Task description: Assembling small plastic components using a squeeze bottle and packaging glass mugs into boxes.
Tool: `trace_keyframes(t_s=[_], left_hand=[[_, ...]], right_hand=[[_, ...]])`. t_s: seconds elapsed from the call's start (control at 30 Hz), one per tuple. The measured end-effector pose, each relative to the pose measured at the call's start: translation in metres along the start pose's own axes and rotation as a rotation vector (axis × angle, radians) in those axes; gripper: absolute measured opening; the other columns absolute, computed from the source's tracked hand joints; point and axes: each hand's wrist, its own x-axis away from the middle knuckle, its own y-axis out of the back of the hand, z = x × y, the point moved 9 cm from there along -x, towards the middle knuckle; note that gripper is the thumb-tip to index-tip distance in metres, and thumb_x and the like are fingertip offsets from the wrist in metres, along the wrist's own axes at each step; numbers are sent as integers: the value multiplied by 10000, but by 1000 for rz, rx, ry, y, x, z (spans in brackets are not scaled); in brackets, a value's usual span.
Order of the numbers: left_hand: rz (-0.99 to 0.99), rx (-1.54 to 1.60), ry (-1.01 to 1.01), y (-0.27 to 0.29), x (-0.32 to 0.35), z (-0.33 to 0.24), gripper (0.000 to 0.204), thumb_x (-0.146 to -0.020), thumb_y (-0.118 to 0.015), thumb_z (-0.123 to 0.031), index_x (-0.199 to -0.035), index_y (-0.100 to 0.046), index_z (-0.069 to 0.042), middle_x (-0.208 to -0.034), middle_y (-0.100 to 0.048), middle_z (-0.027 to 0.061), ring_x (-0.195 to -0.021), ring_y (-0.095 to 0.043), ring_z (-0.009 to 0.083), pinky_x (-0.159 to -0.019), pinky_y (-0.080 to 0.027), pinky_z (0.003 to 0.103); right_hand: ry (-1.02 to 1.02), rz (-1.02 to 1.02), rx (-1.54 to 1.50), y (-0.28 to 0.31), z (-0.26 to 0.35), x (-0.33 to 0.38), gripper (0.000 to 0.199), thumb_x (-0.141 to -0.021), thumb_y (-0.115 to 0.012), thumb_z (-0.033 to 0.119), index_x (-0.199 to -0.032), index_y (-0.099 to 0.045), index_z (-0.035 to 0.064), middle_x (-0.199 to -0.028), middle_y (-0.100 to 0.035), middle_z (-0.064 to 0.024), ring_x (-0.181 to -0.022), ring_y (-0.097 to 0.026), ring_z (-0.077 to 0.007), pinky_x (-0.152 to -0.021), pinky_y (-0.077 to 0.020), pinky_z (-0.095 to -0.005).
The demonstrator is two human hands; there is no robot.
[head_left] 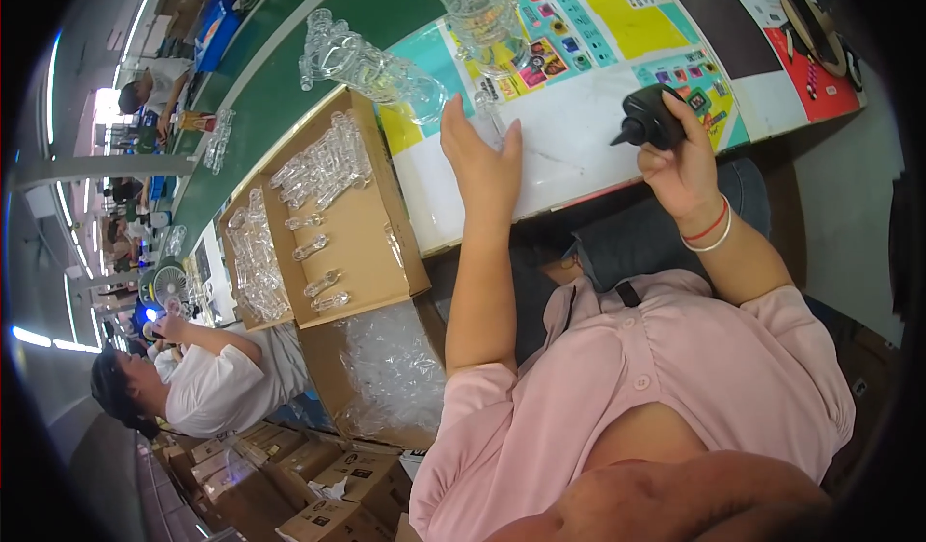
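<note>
Right of the cardboard tray (374,224), left hand (487,168), thumb and fingers spread, a clear glass piece (490,116) in the gap, contact unclear, farther right of the tray, right hand (687,171) curled around a black bottle (653,118), nozzle (628,134) toward the tray

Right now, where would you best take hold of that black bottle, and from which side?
I'd grip the black bottle around its broad body, coming from the right, as the right hand does: its narrow tapered nozzle points left, so that end is probably best left free.
</note>
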Motion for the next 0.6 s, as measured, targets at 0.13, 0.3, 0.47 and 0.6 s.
trace_keyframes(t_s=[0.13,0.3,0.47,0.6], left_hand=[[-85,-57,-190,30,28,-29,561,-735,-677,-115,-1215,-416,13,-1265,-406,215,-1215,-330,396,-997,-282,454],[81,-107,-323,86,48,-49,225,-732,-661,-91,-942,-596,-44,-1114,-543,153,-1144,-424,376,-954,-333,441],[-7,-583,-128,161,5,51,234,-734,-658,-133,-938,-591,-40,-1051,-551,158,-1056,-462,357,-891,-379,438],[-27,-924,142,232,-2,153,335,-720,-686,-188,-1005,-589,-42,-1052,-555,177,-1039,-487,335,-869,-413,410]], right_hand=[[3,-2,-63,7,7,2,130,-887,-520,202,-939,-594,108,-787,-635,-52,-434,-441,-64,-376,-352,-163],[-67,108,-97,14,11,-8,242,-904,-490,217,-1028,-543,17,-941,-587,-208,-440,-435,-83,-372,-360,-153],[-98,167,-132,14,9,-9,275,-903,-493,206,-1030,-509,-37,-950,-568,-224,-457,-436,-88,-370,-371,-162],[-101,186,-132,13,9,-8,288,-902,-498,198,-1051,-480,-48,-943,-563,-213,-459,-435,-94,-369,-374,-163]])
